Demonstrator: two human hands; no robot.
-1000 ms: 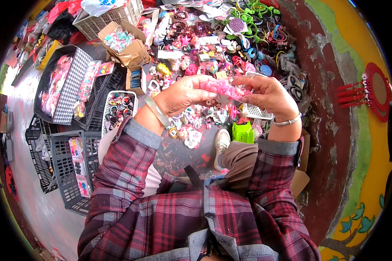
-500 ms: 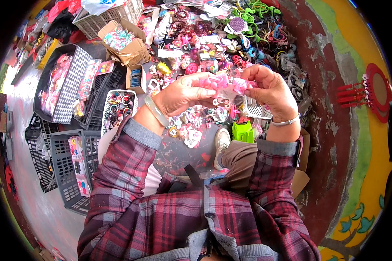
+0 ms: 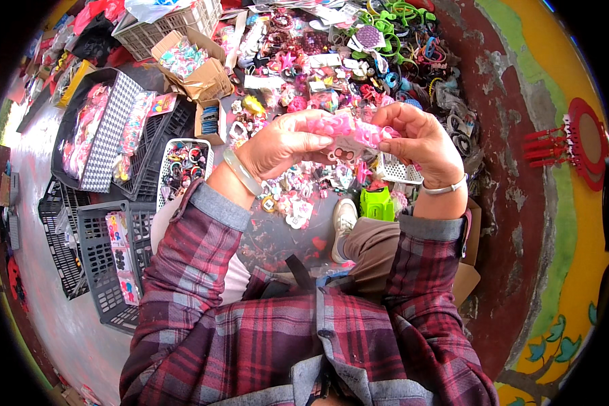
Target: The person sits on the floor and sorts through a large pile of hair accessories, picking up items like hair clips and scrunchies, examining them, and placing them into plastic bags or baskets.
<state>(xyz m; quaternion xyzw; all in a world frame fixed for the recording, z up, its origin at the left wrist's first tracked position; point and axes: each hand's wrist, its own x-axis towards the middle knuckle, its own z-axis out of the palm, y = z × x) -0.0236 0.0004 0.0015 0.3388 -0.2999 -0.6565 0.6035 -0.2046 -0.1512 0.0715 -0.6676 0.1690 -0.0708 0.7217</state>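
Between my two hands, above a heap of hair accessories [image 3: 294,196], is a clear plastic packet of pink hair ties [image 3: 342,127]. My left hand [image 3: 284,143] grips the packet's left end, thumb on top and fingers behind. At its right end my right hand [image 3: 419,139] pinches the packet between thumb and fingertips. A small white piece with brown rings [image 3: 344,155] shows at the packet's lower edge; whether it is inside or attached I cannot tell. The fingers of my left hand are partly hidden behind the packet.
On the left stand a white basket of hair ties [image 3: 208,162], a dark grey crate [image 3: 105,298] and a cardboard box of packets [image 3: 213,49]. A bright green box [image 3: 377,204] sits beside my shoe [image 3: 346,218]. Green headbands [image 3: 402,13] lie at the back; a painted wall [image 3: 555,223] runs along the right.
The packet has shifted and tilted slightly between my hands, and its pink contents look a little more spread out. Both hands keep their hold and have barely moved.
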